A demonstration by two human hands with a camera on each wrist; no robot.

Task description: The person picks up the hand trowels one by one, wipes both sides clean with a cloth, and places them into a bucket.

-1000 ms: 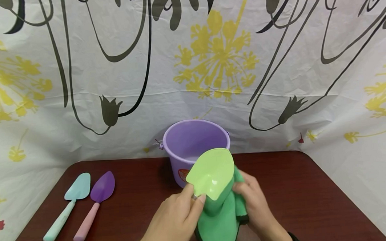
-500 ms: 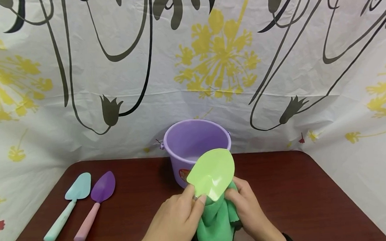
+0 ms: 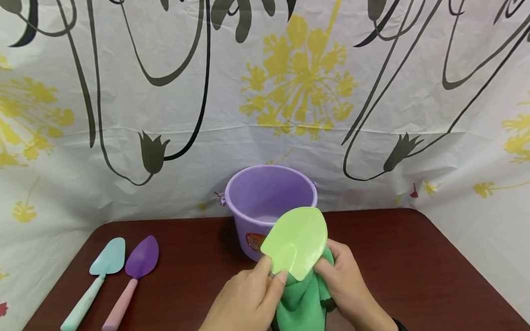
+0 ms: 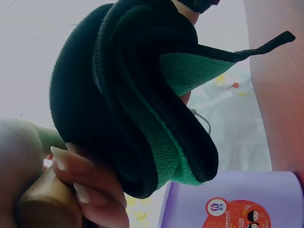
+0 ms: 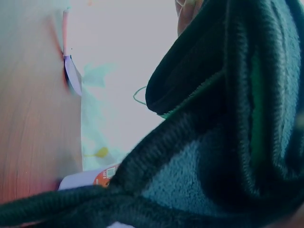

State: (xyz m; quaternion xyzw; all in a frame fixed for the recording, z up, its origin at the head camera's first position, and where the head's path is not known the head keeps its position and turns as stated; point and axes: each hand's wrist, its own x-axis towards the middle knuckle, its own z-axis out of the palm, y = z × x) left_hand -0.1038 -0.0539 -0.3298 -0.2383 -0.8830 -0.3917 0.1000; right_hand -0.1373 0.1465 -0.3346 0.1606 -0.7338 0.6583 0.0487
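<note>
My left hand (image 3: 243, 304) grips a small trowel near the base of its lime-green blade (image 3: 297, 236), with the thumb at the blade's lower edge. The blade tilts upward in front of the bucket. In my right hand (image 3: 350, 288) is a green cloth (image 3: 301, 311) with a dark edging, bunched against the underside and lower right edge of the blade. Dark-edged folds of the cloth (image 4: 130, 95) fill much of the left wrist view, above the curled left fingers (image 4: 97, 199) and a rounded brownish handle end (image 4: 50, 204). The cloth covers most of the right wrist view.
A lilac bucket (image 3: 245, 226) with a red label stands at the table's back edge, behind the blade. Two trowels lie at the left, one light blue (image 3: 108, 258) and one purple with a pink handle (image 3: 121, 305). A patterned sheet (image 3: 190, 104) hangs around the dark red-brown table (image 3: 419, 267).
The right hand has drawn the cloth down and in along the blade's right edge, then a little back to the right. The cloth is more bunched; trowel and left hand have shifted slightly right and down.
</note>
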